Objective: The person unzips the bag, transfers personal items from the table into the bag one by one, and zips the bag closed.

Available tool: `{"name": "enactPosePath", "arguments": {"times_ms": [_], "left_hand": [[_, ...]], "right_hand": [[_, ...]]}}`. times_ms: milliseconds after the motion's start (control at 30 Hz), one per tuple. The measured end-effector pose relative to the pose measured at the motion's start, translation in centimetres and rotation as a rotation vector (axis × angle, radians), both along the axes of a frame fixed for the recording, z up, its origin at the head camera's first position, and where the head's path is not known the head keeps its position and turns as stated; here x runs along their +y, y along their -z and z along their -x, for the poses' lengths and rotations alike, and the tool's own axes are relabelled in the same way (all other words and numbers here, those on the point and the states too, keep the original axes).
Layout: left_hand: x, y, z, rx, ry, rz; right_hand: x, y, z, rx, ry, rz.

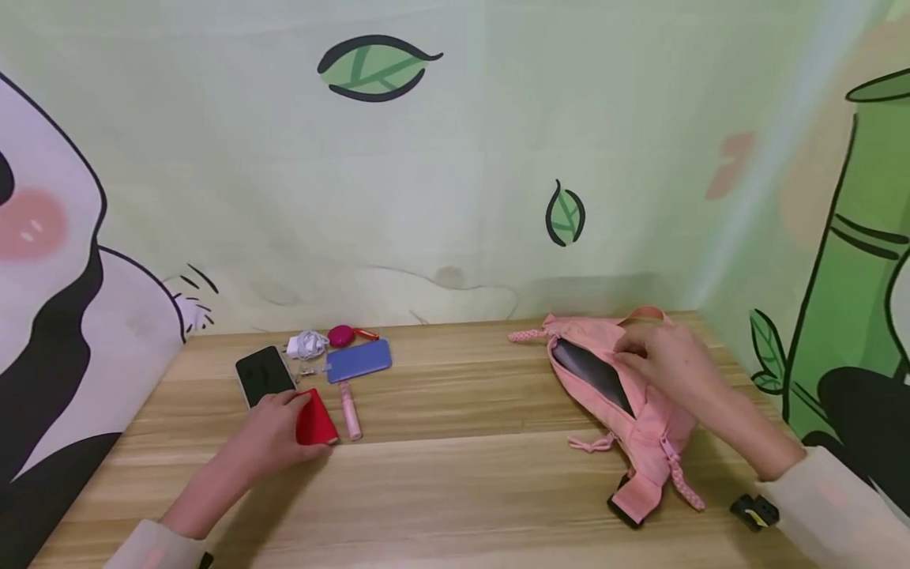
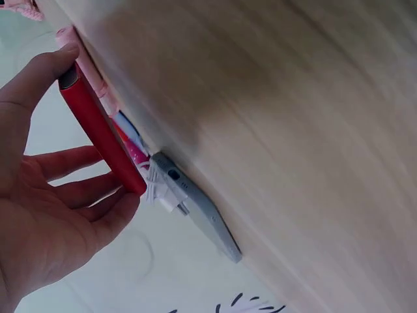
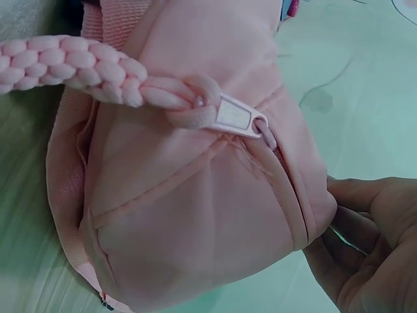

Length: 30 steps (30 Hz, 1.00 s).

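Note:
My left hand holds a flat red case by its edges. The left wrist view puts the thumb at one end of the case and fingertips at the other, tilted over the wood. On the right lies a pink waist bag, its zipped mouth gaping to show a dark lining. With thumb and fingers my right hand pinches the fabric beside that mouth. Close up, the right wrist view has the pink bag's zip pull with its braided cord.
Near the left hand lie a black-screened phone, a blue card holder, a pink tube, a white charger with cable, a round magenta case and a small red stick. A printed cloth wall borders the wooden table.

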<state>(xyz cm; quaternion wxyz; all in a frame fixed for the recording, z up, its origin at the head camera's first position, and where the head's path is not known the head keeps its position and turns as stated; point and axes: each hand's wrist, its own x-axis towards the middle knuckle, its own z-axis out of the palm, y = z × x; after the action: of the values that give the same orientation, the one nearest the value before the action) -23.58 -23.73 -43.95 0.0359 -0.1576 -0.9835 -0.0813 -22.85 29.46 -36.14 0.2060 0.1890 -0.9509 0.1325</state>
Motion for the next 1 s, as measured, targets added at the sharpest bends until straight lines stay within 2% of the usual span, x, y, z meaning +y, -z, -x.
{"name": "enactPosePath", "arguments": {"times_ms": [233, 567, 1000], "left_hand": [[0.3, -1.0, -0.6, -0.016, -0.029, -0.047], [2.3, -1.7, -1.5, -0.009, -0.021, -0.112], [3.0, -1.4, -1.9, 0.064, 0.028, -0.086]], "right_hand": [[0.0, -0.2, 0.0, -0.045, 0.008, 0.019], [-0.1, -0.1, 0.1, -0.059, 0.029, -0.003], [-0.1, -0.2, -0.1, -0.065, 0.028, -0.004]]}}
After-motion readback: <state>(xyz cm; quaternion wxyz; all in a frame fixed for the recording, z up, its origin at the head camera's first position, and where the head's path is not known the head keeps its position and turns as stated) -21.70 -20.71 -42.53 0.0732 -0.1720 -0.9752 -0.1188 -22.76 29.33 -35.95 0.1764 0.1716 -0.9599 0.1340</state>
